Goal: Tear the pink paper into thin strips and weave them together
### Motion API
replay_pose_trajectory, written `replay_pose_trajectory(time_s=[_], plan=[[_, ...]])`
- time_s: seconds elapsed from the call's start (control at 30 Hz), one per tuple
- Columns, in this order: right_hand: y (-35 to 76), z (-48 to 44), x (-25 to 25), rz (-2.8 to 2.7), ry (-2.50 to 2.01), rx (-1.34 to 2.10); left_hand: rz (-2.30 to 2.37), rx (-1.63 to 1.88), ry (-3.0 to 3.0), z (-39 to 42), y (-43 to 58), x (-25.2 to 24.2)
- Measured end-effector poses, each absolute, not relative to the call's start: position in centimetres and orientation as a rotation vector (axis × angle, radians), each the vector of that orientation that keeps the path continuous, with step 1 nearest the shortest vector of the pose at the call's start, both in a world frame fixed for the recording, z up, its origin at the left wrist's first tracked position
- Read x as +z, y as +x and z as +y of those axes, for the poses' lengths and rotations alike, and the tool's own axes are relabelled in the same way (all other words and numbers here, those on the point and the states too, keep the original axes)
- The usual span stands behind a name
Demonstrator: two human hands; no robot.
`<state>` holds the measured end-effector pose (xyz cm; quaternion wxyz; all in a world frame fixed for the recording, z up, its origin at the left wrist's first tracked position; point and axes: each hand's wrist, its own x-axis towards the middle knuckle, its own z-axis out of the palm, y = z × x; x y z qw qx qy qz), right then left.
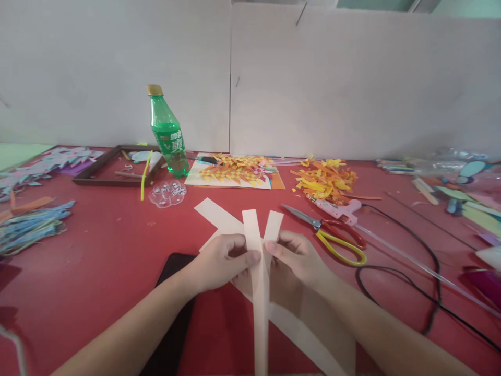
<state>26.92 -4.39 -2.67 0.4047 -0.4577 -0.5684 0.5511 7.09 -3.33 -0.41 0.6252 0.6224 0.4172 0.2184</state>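
Observation:
Both my hands meet at the middle of a red table [109, 250], pinching several long cream paper strips [254, 230] that cross each other like a fan. My left hand [223, 263] has its fingers curled and its thumb pressed on the upright middle strip. My right hand [295, 261] pinches the same crossing from the right side. The strips run out past my wrists toward the near edge and fan upward beyond my fingers.
Red-and-yellow scissors [336, 240] lie just right of my hands, beside a pink glue gun [340, 209] and black cable [422, 271]. A green bottle [167, 130], a wooden frame [113, 164], orange paper scraps [324, 180] and blue paper bits [31, 224] lie around. A dark phone [174, 297] lies under my left forearm.

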Motion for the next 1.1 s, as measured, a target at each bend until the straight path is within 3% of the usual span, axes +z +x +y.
replay_pose_trajectory(time_s=[0.23,1.1], plan=[[26.79,-4.44,-2.64,-1.471,-1.081,1.485,0.986,0.515,1.431,-3.30,6.88,-0.35],[27.10,-4.26,-2.73,-1.503,-1.195,1.227,0.940,0.486,1.436,-3.15,6.94,-0.46]])
